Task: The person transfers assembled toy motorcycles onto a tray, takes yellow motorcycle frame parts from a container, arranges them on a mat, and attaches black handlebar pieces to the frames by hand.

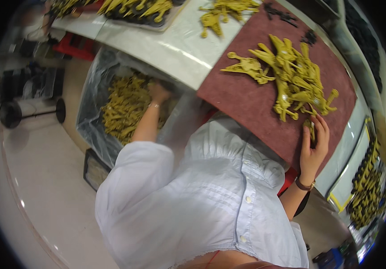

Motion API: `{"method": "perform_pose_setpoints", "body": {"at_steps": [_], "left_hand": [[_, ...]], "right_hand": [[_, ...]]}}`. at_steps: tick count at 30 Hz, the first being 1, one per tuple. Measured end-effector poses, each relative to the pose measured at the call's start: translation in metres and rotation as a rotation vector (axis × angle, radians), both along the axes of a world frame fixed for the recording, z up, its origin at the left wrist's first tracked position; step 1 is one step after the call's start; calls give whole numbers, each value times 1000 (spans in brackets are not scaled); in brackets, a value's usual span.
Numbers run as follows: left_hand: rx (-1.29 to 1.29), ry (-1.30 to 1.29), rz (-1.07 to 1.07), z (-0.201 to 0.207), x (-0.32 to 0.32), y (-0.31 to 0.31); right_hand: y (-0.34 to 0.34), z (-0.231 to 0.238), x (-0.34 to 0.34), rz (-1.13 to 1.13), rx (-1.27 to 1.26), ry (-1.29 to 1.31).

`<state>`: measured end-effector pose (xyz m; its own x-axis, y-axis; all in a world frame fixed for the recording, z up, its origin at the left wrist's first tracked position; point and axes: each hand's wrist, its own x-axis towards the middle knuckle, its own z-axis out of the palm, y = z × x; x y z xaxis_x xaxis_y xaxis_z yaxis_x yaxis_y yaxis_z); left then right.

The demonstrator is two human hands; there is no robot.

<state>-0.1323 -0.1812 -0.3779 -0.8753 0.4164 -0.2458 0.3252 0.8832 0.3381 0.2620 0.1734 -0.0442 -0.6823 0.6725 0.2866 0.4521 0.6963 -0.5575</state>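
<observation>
A loose pile of yellow molded pieces (298, 74), bony-looking with pointed ends and round knobs, lies on a dark red mat (229, 89). At the pile's near edge is my right hand (315, 145), its thumb and fingers closed around a small yellow piece (312, 131). My left hand (159, 93) reaches down into a bin lined with clear plastic (90, 107), at the right side of a heap of similar yellow pieces (128, 107). Blur and shadow hide the fingers of that hand, so what it grips, if anything, does not show.
Small black pieces (282, 17) sit at the mat's far edge. More yellow pieces (222, 13) lie on the white table (175, 45), beside a filled tray (157, 27). Yellow and dark pieces (365, 188) fill the right side. A wheeled cart (31, 87) stands far left.
</observation>
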Motion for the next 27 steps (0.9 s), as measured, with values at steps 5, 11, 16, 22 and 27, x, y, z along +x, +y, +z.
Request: {"method": "perform_pose_setpoints", "body": {"at_steps": [5,11,16,22,27], "left_hand": [[300,-21,153,55,22,-4],[298,-209,499,54,19,-37],[324,-178,555,110,45,-28],[453,-277,518,148,59,-39],[376,-129,431,174,67,-45]], "right_hand": [[4,-2,2,-3,-13,16],[4,6,5,-2,-48,36],[7,5,14,-25,-99,68],[10,5,19,-6,-104,84],[11,2,22,22,-71,62]]}}
